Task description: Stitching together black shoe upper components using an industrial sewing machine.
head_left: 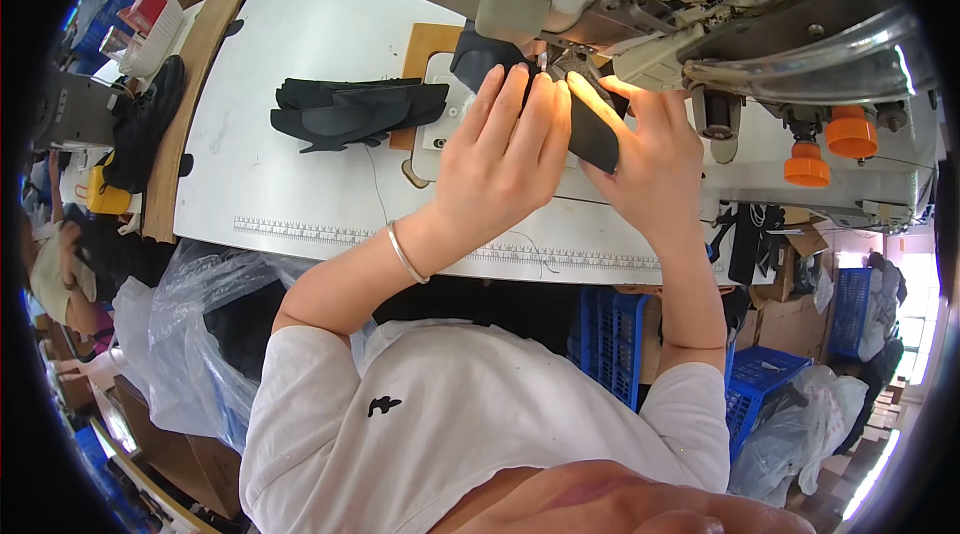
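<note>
A black fabric piece (593,142) lies under the needle area of a sewing machine (530,19). My left hand (505,139) rests on the piece with its fingers stretched out flat, the tips close to the presser foot. On the other side, my right hand (655,149) grips the piece's edge, thumb extended along it and the other fingers bent. Much of the piece is hidden by my fingers and the machine head. To the left, a stack of black cut pieces (355,114) sits on the white table (240,54), with a loose thread trailing from it.
A printed ruler strip (300,230) runs along the table's near edge. Orange knobs (806,166) hang from the machine at the right. Beyond the table's left end are a black shoe (148,124) and a white basket (150,39). Blue crates (765,384) stand below right.
</note>
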